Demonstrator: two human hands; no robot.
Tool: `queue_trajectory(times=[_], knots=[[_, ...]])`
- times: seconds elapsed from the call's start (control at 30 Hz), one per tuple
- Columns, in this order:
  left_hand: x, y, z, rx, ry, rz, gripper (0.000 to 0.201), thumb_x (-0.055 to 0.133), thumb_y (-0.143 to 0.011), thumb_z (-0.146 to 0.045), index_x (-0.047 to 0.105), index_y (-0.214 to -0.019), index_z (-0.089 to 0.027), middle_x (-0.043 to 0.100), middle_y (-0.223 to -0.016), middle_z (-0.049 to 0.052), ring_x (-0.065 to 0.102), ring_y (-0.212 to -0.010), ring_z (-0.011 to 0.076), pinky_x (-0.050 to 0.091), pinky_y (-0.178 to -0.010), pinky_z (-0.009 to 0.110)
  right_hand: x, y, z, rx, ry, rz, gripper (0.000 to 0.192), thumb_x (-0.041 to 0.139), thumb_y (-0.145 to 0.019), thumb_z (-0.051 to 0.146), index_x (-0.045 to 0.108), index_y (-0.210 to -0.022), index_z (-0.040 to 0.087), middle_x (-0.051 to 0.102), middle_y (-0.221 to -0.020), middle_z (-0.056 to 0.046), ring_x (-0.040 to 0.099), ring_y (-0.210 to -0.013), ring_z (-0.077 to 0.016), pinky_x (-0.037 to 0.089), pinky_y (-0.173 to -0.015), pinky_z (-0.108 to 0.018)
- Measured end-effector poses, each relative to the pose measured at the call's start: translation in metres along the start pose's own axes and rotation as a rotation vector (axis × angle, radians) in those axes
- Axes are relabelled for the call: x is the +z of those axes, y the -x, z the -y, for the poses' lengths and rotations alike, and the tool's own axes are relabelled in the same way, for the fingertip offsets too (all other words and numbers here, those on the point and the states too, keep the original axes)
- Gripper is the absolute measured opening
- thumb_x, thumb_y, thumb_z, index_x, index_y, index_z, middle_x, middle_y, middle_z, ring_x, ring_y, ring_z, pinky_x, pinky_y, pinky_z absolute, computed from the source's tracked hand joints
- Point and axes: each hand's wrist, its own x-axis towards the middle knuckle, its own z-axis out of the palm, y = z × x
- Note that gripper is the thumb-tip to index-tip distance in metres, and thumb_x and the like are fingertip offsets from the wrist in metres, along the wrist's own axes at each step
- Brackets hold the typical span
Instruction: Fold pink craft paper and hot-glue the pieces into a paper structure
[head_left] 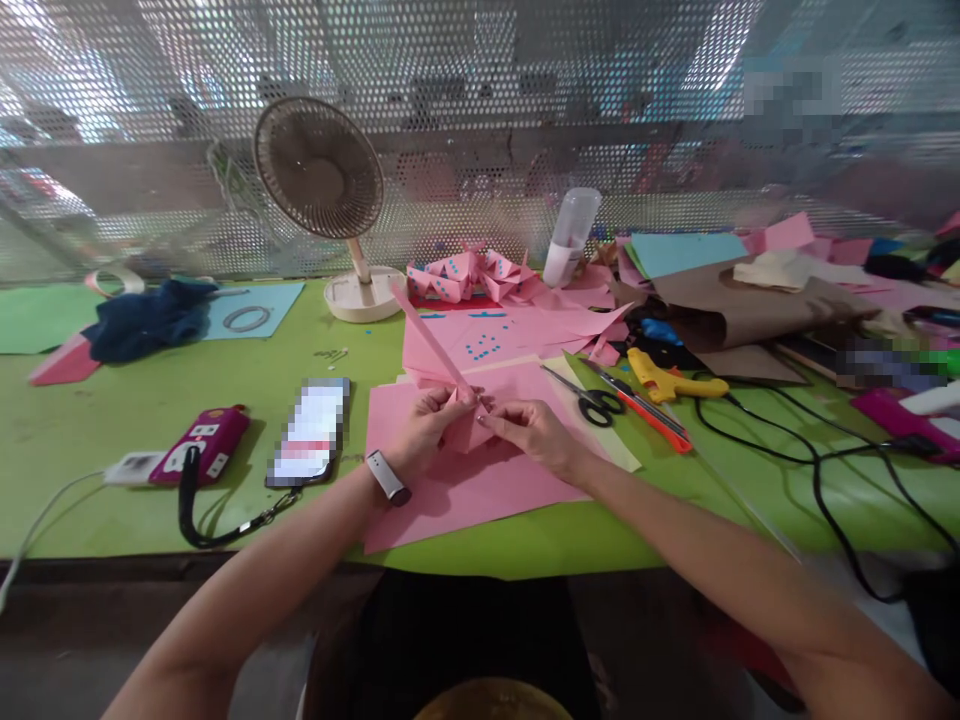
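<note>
Both my hands are closed on a folded piece of pink paper [466,432], held just above pink sheets on the table. My left hand [429,425] pinches its left side, with a long narrow pink strip [431,338] rising up and to the left from there. At the paper's right edge, the thumb and fingertips of my right hand [536,432] grip it. Beneath lies a large pink sheet [420,515]. Several folded pink paper shapes with blue dots [469,275] stand at the back. Some of the folds between my fingers are hidden.
Scissors [596,405], an orange utility knife [649,415] and a yellow glue gun [667,380] lie to the right, near black cables [814,455]. A phone [309,435] and magenta power bank [201,445] lie left. Behind stand a fan [322,170] and a bottle [571,240].
</note>
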Motion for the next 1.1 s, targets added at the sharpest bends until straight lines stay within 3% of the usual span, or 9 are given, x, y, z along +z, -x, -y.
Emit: queue_trajectory(times=[0.17, 0.37, 0.43, 0.6, 0.7, 0.8, 0.93, 1.03, 1.1], knots=[[0.004, 0.003, -0.002, 0.008, -0.032, -0.014, 0.03, 0.081, -0.072, -0.033, 0.072, -0.094, -0.016, 0.073, -0.09, 0.005, 0.065, -0.079, 0.0152, 0.049, -0.074, 0.027, 0.001, 0.0, -0.006, 0.0, -0.025, -0.03, 0.041, 0.074, -0.069, 0.056, 0.065, -0.071, 0.016, 0.067, -0.069, -0.002, 0.061, -0.065, -0.0144, 0.048, -0.064, -0.028], [0.007, 0.007, -0.005, 0.036, -0.17, -0.04, 0.036, 0.085, -0.066, -0.03, 0.067, -0.093, -0.013, 0.072, -0.088, 0.005, 0.065, -0.079, 0.0159, 0.05, -0.073, 0.027, -0.004, 0.004, 0.004, -0.062, 0.089, -0.108, 0.043, 0.06, -0.081, 0.055, 0.056, -0.061, 0.018, 0.053, -0.057, 0.002, 0.049, -0.054, -0.0107, 0.039, -0.055, -0.026], [0.008, 0.009, -0.004, -0.006, -0.178, 0.014, 0.041, 0.086, -0.063, -0.027, 0.062, -0.094, -0.015, 0.072, -0.085, 0.005, 0.067, -0.078, 0.0173, 0.051, -0.072, 0.029, -0.006, 0.003, 0.007, -0.077, 0.092, -0.101, 0.042, 0.057, -0.083, 0.055, 0.054, -0.061, 0.019, 0.051, -0.056, 0.003, 0.047, -0.054, -0.0106, 0.039, -0.056, -0.026], [0.008, 0.011, -0.002, -0.056, -0.207, 0.134, 0.045, 0.087, -0.061, -0.019, 0.048, -0.084, -0.018, 0.071, -0.08, 0.004, 0.069, -0.075, 0.0163, 0.053, -0.068, 0.026, -0.004, 0.001, 0.006, -0.037, 0.045, 0.046, 0.035, 0.07, -0.075, 0.049, 0.055, -0.066, 0.018, 0.052, -0.06, 0.004, 0.045, -0.057, -0.0102, 0.035, -0.055, -0.025], [0.005, 0.01, -0.006, -0.052, -0.228, 0.197, 0.042, 0.085, -0.064, -0.017, 0.048, -0.083, -0.018, 0.07, -0.081, 0.004, 0.069, -0.076, 0.0157, 0.053, -0.067, 0.024, -0.003, 0.003, 0.004, -0.032, -0.02, 0.101, 0.032, 0.07, -0.076, 0.046, 0.06, -0.069, 0.016, 0.055, -0.062, 0.003, 0.046, -0.057, -0.0096, 0.034, -0.055, -0.024], [0.004, 0.01, -0.013, -0.101, -0.256, 0.277, 0.044, 0.084, -0.066, -0.016, 0.055, -0.098, -0.017, 0.07, -0.087, 0.005, 0.069, -0.077, 0.0158, 0.053, -0.068, 0.025, -0.004, 0.006, 0.005, 0.055, -0.072, 0.119, 0.034, 0.069, -0.077, 0.045, 0.06, -0.062, 0.015, 0.057, -0.057, 0.001, 0.045, -0.053, -0.0086, 0.031, -0.052, -0.024], [0.001, 0.009, -0.022, -0.182, -0.317, 0.358, 0.064, 0.086, -0.061, -0.015, 0.057, -0.118, -0.017, 0.072, -0.088, 0.007, 0.068, -0.074, 0.017, 0.053, -0.067, 0.027, -0.006, 0.007, 0.007, 0.083, -0.076, 0.081, 0.032, 0.073, -0.072, 0.043, 0.064, -0.061, 0.015, 0.061, -0.056, 0.0, 0.049, -0.051, -0.0089, 0.034, -0.052, -0.024], [-0.007, 0.004, -0.029, -0.161, -0.291, 0.282, 0.071, 0.088, -0.062, -0.022, 0.058, -0.126, -0.017, 0.073, -0.093, 0.008, 0.069, -0.076, 0.0189, 0.052, -0.066, 0.026, -0.009, 0.002, 0.003, 0.025, -0.069, -0.013, 0.03, 0.076, -0.07, 0.042, 0.067, -0.062, 0.015, 0.063, -0.055, -0.001, 0.051, -0.05, -0.009, 0.035, -0.051, -0.024], [-0.013, 0.0, -0.032, -0.121, -0.17, 0.168, 0.067, 0.082, -0.07, -0.04, 0.058, -0.129, -0.019, 0.073, -0.097, 0.009, 0.069, -0.079, 0.0195, 0.052, -0.066, 0.027, -0.011, -0.003, 0.0, -0.019, -0.111, -0.14, 0.032, 0.074, -0.071, 0.046, 0.068, -0.063, 0.015, 0.066, -0.058, -0.002, 0.052, -0.051, -0.0092, 0.035, -0.05, -0.023]])
